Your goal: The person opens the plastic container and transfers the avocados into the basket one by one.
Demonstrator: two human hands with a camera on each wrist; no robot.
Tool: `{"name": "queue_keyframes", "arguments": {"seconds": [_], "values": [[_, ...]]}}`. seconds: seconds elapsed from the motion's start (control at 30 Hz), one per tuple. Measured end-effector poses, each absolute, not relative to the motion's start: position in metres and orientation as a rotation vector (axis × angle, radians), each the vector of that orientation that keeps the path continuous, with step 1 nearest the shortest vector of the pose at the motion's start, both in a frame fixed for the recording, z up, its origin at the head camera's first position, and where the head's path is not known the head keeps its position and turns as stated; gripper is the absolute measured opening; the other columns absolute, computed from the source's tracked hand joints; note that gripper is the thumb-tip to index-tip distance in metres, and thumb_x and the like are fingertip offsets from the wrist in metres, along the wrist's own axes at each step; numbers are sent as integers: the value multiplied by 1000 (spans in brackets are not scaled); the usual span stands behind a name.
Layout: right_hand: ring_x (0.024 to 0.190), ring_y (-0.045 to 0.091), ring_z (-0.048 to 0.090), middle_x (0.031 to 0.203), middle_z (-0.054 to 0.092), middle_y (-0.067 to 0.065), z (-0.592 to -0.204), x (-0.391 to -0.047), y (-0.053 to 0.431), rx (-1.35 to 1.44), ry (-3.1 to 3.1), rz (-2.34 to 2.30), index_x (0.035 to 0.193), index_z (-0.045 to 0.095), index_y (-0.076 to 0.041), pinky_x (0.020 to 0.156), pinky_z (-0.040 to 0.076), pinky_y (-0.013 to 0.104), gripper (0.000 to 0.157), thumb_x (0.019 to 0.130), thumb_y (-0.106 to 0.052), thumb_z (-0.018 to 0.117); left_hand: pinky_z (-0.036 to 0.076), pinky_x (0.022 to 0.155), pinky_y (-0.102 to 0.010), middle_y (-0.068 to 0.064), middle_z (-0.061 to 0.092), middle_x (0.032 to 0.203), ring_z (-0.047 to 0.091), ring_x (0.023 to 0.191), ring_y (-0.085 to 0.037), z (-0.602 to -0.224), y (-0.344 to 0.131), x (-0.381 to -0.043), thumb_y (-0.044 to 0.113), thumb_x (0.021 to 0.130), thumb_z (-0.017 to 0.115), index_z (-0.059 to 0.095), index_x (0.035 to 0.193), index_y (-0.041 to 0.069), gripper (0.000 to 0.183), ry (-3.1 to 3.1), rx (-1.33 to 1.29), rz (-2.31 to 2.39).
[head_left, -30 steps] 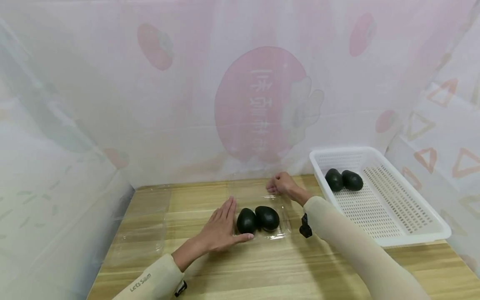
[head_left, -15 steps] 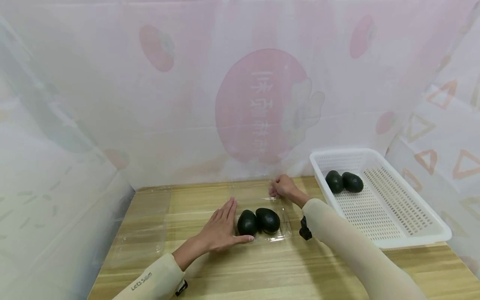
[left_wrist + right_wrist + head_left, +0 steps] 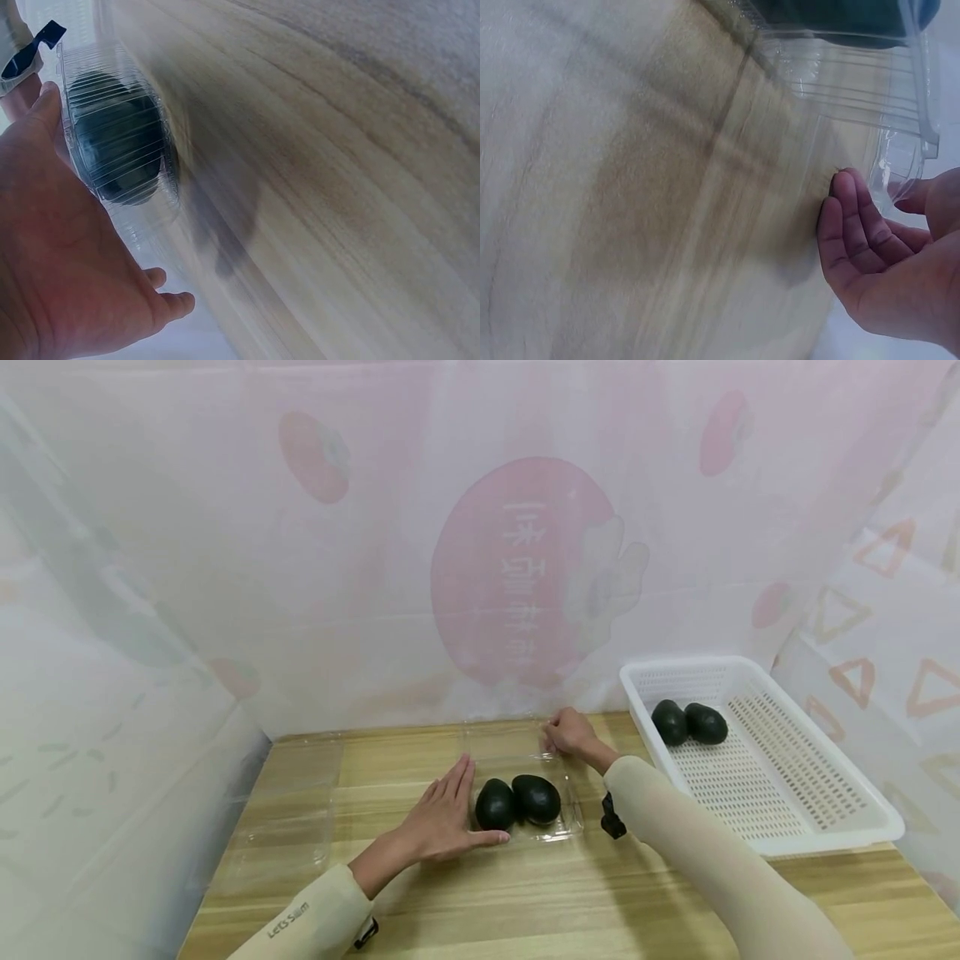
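Two dark green avocados (image 3: 536, 799) lie side by side in the base of a clear plastic clamshell box (image 3: 562, 837) on the wooden table. Its lid (image 3: 502, 739) is folded back toward the rear wall. My left hand (image 3: 442, 818) rests along the box's left side, fingers straight and thumb stretched along the front edge. In the left wrist view, the ribbed wall of the box stands beside the palm. At the lid's right edge, my right hand (image 3: 570, 732) pinches the clear plastic between thumb and curled fingers (image 3: 847, 214), as the right wrist view shows.
A white perforated basket (image 3: 780, 777) stands at the right, with two more avocados (image 3: 705, 723) in its far left corner. Another clear plastic box (image 3: 288, 810) lies at the table's left. A printed curtain (image 3: 360, 568) hangs right behind the table.
My right hand has shifted slightly to the right, and the lid's far edge shows a little more clearly. The left hand and the avocados stay in place.
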State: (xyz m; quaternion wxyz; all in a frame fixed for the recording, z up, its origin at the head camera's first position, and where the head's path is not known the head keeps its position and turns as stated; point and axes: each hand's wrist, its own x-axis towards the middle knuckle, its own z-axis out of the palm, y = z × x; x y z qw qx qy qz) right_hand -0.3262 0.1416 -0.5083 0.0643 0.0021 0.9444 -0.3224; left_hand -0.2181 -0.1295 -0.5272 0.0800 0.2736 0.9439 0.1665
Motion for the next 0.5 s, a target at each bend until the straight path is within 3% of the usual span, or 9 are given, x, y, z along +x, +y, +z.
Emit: {"name": "queue_keyframes", "arguments": {"seconds": [0.13, 0.27, 0.33, 0.4, 0.5], "values": [[48, 20, 54, 60, 66, 13, -505, -326, 145, -62, 2874, -918, 69, 72, 1, 49, 40, 25, 44, 101, -22, 53, 20, 116, -55, -8, -7, 164, 10, 150, -28, -526, -129, -218, 91, 74, 39, -6, 157, 10, 124, 2812, 816, 507], [44, 14, 41, 53, 56, 9, -499, -328, 148, -135, 2922, -820, 61, 60, -3, 48, 36, 28, 43, 99, -21, 53, 21, 116, -54, -8, -8, 164, 9, 150, -28, -525, -130, -218, 90, 75, 40, -7, 157, 10, 124, 2804, 814, 513], [51, 15, 44, 68, 64, 13, -495, -327, 147, -158, 2956, -745, 74, 65, 0, 54, 42, 31, 35, 98, -21, 53, 22, 116, -54, -8, -8, 164, 10, 150, -28, -526, -130, -218, 90, 75, 40, -8, 157, 10, 124, 2803, 815, 518], [60, 19, 52, 91, 70, 20, -491, -327, 146, -154, 2970, -684, 97, 69, 4, 65, 49, 36, 30, 98, -23, 54, 23, 115, -54, -8, -8, 164, 11, 150, -29, -526, -130, -218, 90, 75, 41, -8, 157, 10, 124, 2801, 815, 525], [82, 26, 64, 126, 62, 24, -488, -327, 145, -151, 2966, -626, 131, 58, 6, 84, 51, 44, 45, 98, -25, 55, 25, 114, -55, -9, -8, 164, 13, 149, -30, -526, -130, -219, 90, 75, 41, -8, 157, 10, 124, 2795, 815, 536]]}}
